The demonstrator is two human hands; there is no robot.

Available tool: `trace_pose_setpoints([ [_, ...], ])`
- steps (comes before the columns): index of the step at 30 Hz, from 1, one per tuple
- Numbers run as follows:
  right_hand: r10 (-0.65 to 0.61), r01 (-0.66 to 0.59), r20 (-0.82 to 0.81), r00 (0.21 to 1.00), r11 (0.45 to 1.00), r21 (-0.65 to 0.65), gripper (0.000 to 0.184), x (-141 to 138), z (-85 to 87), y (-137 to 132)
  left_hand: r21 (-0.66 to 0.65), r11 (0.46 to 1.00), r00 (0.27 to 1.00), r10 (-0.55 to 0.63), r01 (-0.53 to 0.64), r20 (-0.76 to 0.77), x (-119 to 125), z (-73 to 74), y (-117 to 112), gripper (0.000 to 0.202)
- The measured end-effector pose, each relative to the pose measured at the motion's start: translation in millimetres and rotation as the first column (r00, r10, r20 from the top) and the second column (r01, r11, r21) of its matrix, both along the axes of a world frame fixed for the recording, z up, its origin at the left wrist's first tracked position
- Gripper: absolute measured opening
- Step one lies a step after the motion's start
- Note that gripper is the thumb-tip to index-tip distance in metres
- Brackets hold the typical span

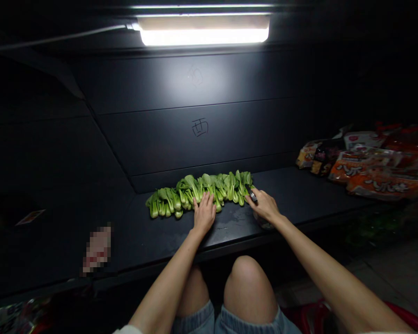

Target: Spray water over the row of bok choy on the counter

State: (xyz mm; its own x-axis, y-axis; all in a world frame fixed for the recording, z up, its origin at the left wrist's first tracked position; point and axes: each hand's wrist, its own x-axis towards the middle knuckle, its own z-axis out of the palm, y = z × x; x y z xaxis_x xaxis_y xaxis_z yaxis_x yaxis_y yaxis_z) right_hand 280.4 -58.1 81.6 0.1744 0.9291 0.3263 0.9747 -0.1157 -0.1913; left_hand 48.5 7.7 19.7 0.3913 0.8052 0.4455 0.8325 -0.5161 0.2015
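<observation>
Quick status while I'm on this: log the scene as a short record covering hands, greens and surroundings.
left hand: fingers on the bok choy
right hand: gripping a black-topped object, probably a spray bottle
bok choy layout: row across the dark shelf, leaves toward the back panel
lighting: tube lamp lit above
far right: printed food bags on the shelf

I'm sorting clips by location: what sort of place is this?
Probably a grocery shop or market stall: leafy greens lie in a row on a dark shelf beneath a lit lamp, with printed packets piled to the right.
</observation>
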Motion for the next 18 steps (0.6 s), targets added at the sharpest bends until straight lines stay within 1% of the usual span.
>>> trace_pose_setpoints([
  [4, 0.038, -0.038, 0.02, 0.999, 0.999, -0.001, 0.028, -5.4, -0.4, -1.8, 0.001, 1.0, 1.0, -0.001, 0.001, 0.006, -1.1, 0.9, -0.1, 0.047],
  [8, 0.138, -0.138, 0.041, 0.99, 0.99, 0.008, 0.03, -18.7, -1.4, -2.4, 0.017, 1.0, 1.0, 0.007, -0.007, -0.005, -4.9, 1.9, 1.2, 0.047],
  [11, 0.219, -0.22, 0.031, 0.975, 0.975, 0.039, 0.034, -31.9, -2.2, -1.3, 0.028, 0.999, 1.0, 0.016, -0.015, -0.012, -11.6, 2.4, 1.9, 0.047],
  [13, 0.261, -0.262, 0.016, 0.965, 0.965, 0.033, 0.035, -41.2, -2.1, -0.3, 0.035, 0.999, 1.0, 0.028, -0.028, -0.011, -17.2, 2.7, 1.8, 0.047],
  [18, 0.302, -0.301, -0.031, 0.953, 0.953, 0.029, 0.037, -62.6, -1.2, 2.9, 0.026, 0.997, 0.997, 0.074, -0.074, -0.003, -30.6, 4.2, 0.1, 0.047],
])
